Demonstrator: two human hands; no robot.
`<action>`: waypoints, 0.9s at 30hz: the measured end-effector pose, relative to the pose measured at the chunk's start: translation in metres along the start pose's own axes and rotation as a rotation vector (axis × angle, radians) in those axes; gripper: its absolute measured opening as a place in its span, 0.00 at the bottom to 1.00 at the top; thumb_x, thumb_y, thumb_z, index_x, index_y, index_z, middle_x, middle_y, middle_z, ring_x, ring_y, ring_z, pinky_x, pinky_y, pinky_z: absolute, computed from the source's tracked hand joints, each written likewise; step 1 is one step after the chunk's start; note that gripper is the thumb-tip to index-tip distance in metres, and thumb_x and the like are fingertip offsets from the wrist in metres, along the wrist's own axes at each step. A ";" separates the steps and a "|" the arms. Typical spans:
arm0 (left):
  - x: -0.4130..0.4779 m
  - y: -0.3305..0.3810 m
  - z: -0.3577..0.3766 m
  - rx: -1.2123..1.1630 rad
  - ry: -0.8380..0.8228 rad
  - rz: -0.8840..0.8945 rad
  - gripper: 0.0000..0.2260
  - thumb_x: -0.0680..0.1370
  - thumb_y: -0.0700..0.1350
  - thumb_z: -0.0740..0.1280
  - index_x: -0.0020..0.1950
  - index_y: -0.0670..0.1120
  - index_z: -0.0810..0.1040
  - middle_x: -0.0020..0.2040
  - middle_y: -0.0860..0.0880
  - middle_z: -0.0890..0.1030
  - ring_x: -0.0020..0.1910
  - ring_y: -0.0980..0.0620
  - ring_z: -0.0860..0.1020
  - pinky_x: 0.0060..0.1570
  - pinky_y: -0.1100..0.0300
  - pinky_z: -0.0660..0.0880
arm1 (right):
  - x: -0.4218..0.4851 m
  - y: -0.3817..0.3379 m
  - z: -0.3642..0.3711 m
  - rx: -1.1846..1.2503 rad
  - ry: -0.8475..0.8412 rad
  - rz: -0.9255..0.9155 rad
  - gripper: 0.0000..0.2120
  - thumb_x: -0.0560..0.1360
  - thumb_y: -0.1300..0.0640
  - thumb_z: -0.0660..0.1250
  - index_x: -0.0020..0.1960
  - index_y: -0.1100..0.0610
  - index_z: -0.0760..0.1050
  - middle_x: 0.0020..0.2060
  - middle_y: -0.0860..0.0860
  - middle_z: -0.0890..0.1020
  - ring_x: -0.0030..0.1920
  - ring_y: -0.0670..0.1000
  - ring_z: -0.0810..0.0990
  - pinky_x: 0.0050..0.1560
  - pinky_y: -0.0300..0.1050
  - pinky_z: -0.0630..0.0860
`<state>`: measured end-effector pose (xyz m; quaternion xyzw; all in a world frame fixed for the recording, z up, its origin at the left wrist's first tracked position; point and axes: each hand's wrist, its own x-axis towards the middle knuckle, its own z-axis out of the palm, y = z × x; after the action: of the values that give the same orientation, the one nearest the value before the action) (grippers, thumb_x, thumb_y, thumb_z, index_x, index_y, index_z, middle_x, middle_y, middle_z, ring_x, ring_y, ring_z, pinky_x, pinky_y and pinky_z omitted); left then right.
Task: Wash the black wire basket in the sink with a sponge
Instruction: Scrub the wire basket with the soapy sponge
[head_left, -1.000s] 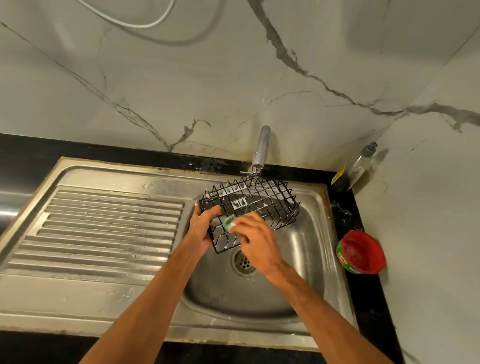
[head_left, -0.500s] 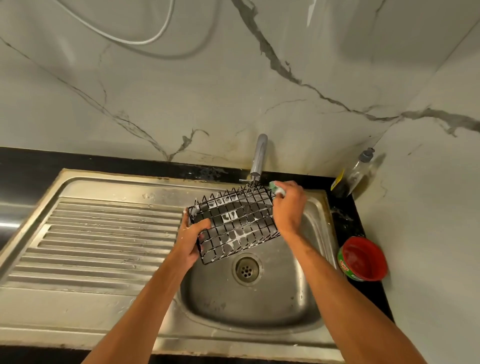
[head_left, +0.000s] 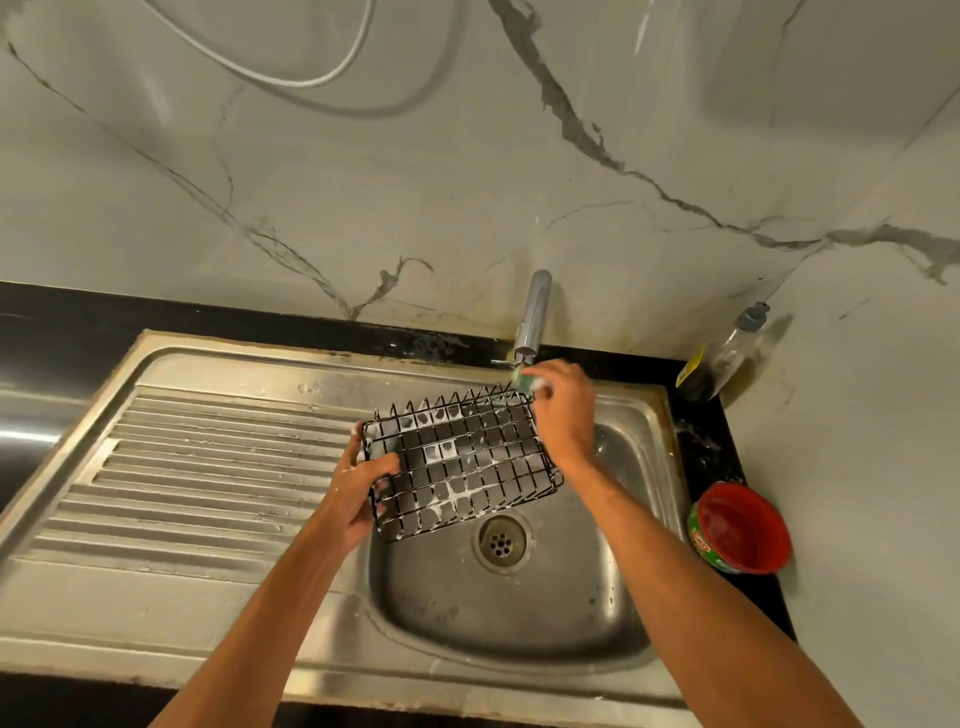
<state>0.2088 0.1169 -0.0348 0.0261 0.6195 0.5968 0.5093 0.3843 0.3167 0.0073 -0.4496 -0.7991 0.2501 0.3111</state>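
**Left grip.** The left hand (head_left: 358, 488) holds the black wire basket (head_left: 467, 462) at its near-left corner. The thumb lies curled over the mesh and the fingers wrap round the side wires, so the grasp is fully closed on the basket.

**Right grip.** The right hand (head_left: 563, 410) is closed round a sponge (head_left: 527, 383). Only a small green and white part of the sponge shows past the fingers. The sponge meets the basket at its far-right corner, diagonally opposite the left grip.

**Position of the basket.** The basket spans the gap between the two grips. It is held tilted above the basin of the sink (head_left: 519, 613), clear of the floor of the basin. Its broad mesh face is turned upward. White foam fills several cells of the mesh.

**Surroundings, referred to the grips.**
- The tap (head_left: 535, 312) stands directly beyond the right grip, with its spout just above the sponge.
- The drain (head_left: 501, 540) lies below the near edge of the basket, to the right of the left grip.
- The ribbed drainboard (head_left: 208, 467) extends to the left of the left grip.
- A red tub (head_left: 743, 525) sits on the black counter (head_left: 719, 447), well to the right of the right grip.
- A clear bottle (head_left: 737, 348) stands beyond the tub, in the wall corner.
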 end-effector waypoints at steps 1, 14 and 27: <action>0.002 -0.002 -0.006 -0.015 0.007 -0.006 0.36 0.76 0.31 0.67 0.78 0.58 0.63 0.36 0.48 0.77 0.30 0.54 0.69 0.21 0.63 0.66 | 0.005 0.008 -0.008 0.053 0.015 0.062 0.14 0.74 0.70 0.68 0.53 0.54 0.83 0.51 0.47 0.82 0.50 0.47 0.79 0.49 0.32 0.73; 0.003 -0.004 -0.017 -0.013 -0.055 -0.055 0.22 0.77 0.29 0.63 0.71 0.41 0.71 0.34 0.47 0.82 0.26 0.52 0.79 0.23 0.60 0.76 | -0.045 0.026 -0.029 0.210 -0.020 0.265 0.17 0.73 0.69 0.70 0.44 0.45 0.82 0.45 0.43 0.85 0.42 0.40 0.82 0.42 0.40 0.82; 0.008 -0.006 0.000 -0.164 -0.002 -0.068 0.33 0.65 0.39 0.77 0.68 0.52 0.75 0.49 0.41 0.79 0.38 0.49 0.74 0.35 0.52 0.76 | -0.096 -0.026 -0.004 -0.088 -0.140 -0.306 0.19 0.69 0.76 0.69 0.52 0.57 0.84 0.50 0.48 0.83 0.52 0.48 0.76 0.53 0.40 0.76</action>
<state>0.2084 0.1199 -0.0441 -0.0360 0.5684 0.6281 0.5303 0.4114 0.2213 0.0013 -0.3173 -0.8881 0.1954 0.2690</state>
